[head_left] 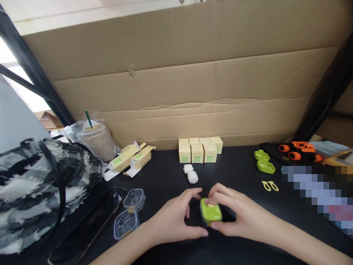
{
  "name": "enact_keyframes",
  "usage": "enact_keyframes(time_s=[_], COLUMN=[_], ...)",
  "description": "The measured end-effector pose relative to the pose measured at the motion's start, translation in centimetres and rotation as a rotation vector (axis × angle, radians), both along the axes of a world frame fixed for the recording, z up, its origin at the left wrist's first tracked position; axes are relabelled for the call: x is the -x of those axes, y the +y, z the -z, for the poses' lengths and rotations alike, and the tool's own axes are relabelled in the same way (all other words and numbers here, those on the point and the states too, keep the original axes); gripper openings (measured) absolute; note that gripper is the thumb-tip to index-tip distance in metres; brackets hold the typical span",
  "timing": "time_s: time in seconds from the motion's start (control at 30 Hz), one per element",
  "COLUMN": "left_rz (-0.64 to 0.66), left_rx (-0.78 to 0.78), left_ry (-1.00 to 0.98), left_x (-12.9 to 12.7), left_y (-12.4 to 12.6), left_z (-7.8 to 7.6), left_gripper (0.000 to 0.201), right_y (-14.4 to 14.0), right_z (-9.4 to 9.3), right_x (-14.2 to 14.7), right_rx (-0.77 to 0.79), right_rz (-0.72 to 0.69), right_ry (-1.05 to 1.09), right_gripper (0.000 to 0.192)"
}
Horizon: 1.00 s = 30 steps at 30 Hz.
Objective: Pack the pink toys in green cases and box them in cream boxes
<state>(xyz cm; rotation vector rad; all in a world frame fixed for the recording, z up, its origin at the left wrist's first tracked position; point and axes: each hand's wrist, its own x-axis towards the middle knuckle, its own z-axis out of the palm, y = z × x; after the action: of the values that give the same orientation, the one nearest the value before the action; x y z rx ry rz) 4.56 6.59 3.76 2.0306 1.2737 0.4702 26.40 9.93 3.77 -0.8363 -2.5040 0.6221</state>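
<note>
Near the front edge of the black table (237,165), at centre, a small green case (211,212) is held low between both hands, seemingly resting on the surface, probably so it stays steady while being worked on. Left hand (176,217) is curled against the case's left side: thumb tucked under near the lower left corner, fingers arched over the back edge, loosely bent rather than spread. Right hand (237,215) is wrapped round the right side, fingertips pressed on the top near a small yellowish piece (210,205); whether that piece is pinched or only touched cannot be told. Just behind the hands, two white parts (191,174) are laid apart from the case. Further back, a block of pale yellow boxes (200,150) is lined up against the cardboard wall (193,84), likely stock kept within reach. To the left, two clear plastic shells (130,213) are set beside a dark phone (91,224); flattened box blanks (132,158), a bagged drink cup (95,140) and a patterned bag (30,187) are pushed aside. To the right, green halves (264,162) and yellow clips (269,186) are staged.
</note>
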Motion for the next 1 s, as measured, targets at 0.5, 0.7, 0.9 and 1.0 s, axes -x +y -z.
enact_keyframes(time_s=[0.5,0.7,0.9,1.0], left_rz=[-0.61,-0.705,-0.747,-0.761], left_rx=[-0.388,-0.255,-0.233,-0.279], left_ry=[0.776,0.893,0.918,0.904], left_x=[11.1,16.3,18.3,18.1], left_y=[8.9,10.1,10.2,10.0], left_z=[-8.6,-8.4,-6.5,-6.6], left_gripper=[0.03,0.033,0.033,0.034], right_y=[1.5,1.5,1.5,1.4], right_z=[0.5,0.9,1.1,1.1], right_x=[-0.4,-0.3,-0.2,-0.1], right_rx=[-0.087,-0.077,-0.09,-0.1], right_rz=[0.136,0.119,0.105,0.106], right_ry=[0.038,0.076,0.098,0.094], right_gripper=[0.017,0.02,0.021,0.022])
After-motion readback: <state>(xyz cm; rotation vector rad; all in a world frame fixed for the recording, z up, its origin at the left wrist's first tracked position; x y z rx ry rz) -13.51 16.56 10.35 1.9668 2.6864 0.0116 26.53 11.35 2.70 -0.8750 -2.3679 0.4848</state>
